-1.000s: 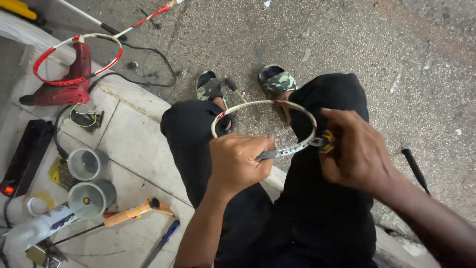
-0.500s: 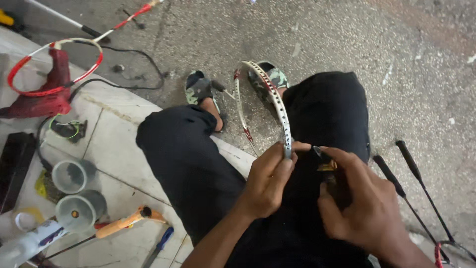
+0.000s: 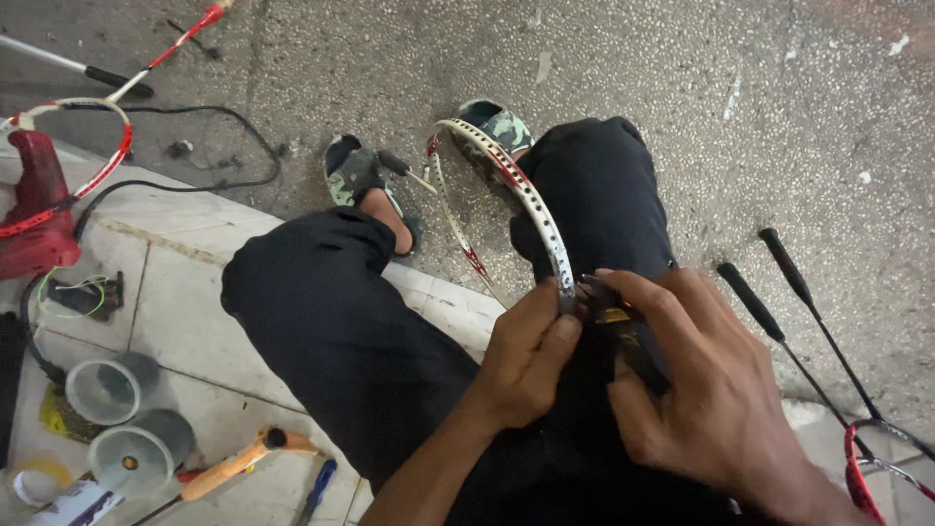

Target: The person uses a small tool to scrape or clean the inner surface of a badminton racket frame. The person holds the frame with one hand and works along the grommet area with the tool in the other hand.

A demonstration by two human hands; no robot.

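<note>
Rough speckled concrete (image 3: 682, 117) runs ahead of me, and pale floor tiles (image 3: 175, 292) cover the step where I sit with my knees up in black trousers (image 3: 331, 331) and my feet in patterned sandals (image 3: 355, 175). My left hand (image 3: 526, 360) pinches the near end of a bare racket frame (image 3: 516, 190), thumb and fingers closed on its perforated white rim just above my lap. The frame has no strings and stands on edge, its far end near my right foot. My right hand (image 3: 711, 390) is curled shut around a small dark tool (image 3: 623, 336) with a yellow band, its tip touching the frame right beside my left fingertips. To my right, two dark racket handles (image 3: 779, 302) lie on the concrete, and a red racket head (image 3: 877, 458) shows at the lower corner. On my left, a red stringing stand (image 3: 34, 214) holds a red and white racket (image 3: 107, 146), with a black cable (image 3: 195, 146) looping past it. Nearer on the tiles sit two grey cups (image 3: 127, 419), an orange-handled tool (image 3: 234, 463) and a blue-handled screwdriver (image 3: 317, 487).
</note>
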